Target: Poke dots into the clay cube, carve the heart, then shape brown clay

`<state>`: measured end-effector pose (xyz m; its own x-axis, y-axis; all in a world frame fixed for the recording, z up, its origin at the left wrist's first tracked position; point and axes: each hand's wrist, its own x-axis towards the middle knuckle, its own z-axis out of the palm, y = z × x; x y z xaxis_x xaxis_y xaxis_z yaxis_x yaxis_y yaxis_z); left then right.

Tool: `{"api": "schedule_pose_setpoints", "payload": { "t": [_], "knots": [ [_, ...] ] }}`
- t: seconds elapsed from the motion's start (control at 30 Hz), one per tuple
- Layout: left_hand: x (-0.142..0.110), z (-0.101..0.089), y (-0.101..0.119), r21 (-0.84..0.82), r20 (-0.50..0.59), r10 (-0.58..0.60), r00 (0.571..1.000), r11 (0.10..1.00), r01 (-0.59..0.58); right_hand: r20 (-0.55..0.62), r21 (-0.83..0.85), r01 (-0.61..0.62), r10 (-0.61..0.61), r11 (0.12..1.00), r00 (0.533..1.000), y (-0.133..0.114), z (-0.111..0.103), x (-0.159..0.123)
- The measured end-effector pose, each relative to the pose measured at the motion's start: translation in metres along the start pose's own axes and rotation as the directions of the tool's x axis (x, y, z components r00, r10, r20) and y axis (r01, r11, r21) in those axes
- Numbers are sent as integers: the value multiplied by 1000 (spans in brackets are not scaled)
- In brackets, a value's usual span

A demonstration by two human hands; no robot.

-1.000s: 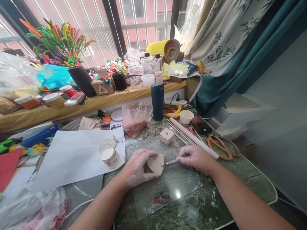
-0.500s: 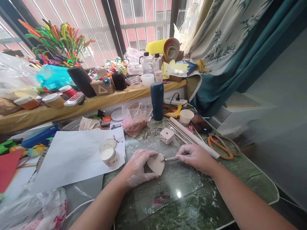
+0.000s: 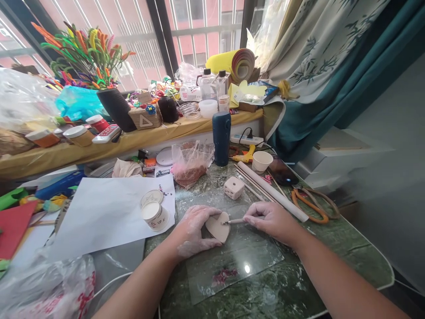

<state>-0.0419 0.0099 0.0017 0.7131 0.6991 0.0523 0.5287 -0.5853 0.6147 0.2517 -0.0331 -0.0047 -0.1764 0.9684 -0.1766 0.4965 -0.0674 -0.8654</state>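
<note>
A flat, pale heart-shaped clay piece (image 3: 218, 228) lies on a clear sheet (image 3: 245, 252) over the green tabletop. My left hand (image 3: 195, 232), dusted white, curls around its left side, thumb and fingers gripping its edges. In my right hand (image 3: 270, 220) a thin pen-like tool (image 3: 236, 221) is pinched, and its dark tip touches the clay near the right edge. Just beyond my hands sits a pale clay die (image 3: 233, 188) with dots pressed into it. White rolling pin (image 3: 272, 190) and thin sticks lie behind my right hand.
White paper (image 3: 109, 212) at left carries a paper cup (image 3: 154, 216). Farther back stand a pink-filled plastic bag (image 3: 191, 170), a blue bottle (image 3: 221, 138), a yellow glue gun (image 3: 245, 153) and another cup (image 3: 262, 161). Orange-handled scissors (image 3: 310, 206) lie right. A cluttered sill (image 3: 186, 128) runs behind.
The whole view has shifted slightly, so things appear a little farther right. Both hands keep their hold, and the tool tip stays on the clay heart.
</note>
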Motion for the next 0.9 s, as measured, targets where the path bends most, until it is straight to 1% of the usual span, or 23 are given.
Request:
{"api": "schedule_pose_setpoints", "payload": {
  "t": [0.1,0.23,0.27,0.43,0.53,0.67,0.77,0.9],
  "knots": [
    [0,0,0,-2,-6,-1,1000,1000,1,27,10,8,-8,1000,1000,0,1,-1],
    [1,-1,1,-7,-7,5,1000,1000,-5,-42,18,38,-37,999,998,-4,5,-1],
    [1,-1,1,-6,-4,6,1000,1000,-6,-44,7,42,-42,999,998,-5,6,0],
    [0,-1,0,1,4,-9,1000,1000,9,54,-30,60,-59,998,997,-9,7,1],
    [0,0,-1,-2,7,-3,1000,1000,3,15,-21,54,-53,998,998,-8,7,1],
    [0,0,-1,-8,3,-3,1000,1000,3,27,-11,35,-34,999,999,-4,8,2],
    [0,0,-1,-11,5,-5,1000,1000,5,-30,35,17,-16,999,999,-3,9,3],
    [-1,1,-2,-12,16,-9,1000,1000,10,-7,9,5,-5,1000,1000,-2,11,4]
  ]
}}
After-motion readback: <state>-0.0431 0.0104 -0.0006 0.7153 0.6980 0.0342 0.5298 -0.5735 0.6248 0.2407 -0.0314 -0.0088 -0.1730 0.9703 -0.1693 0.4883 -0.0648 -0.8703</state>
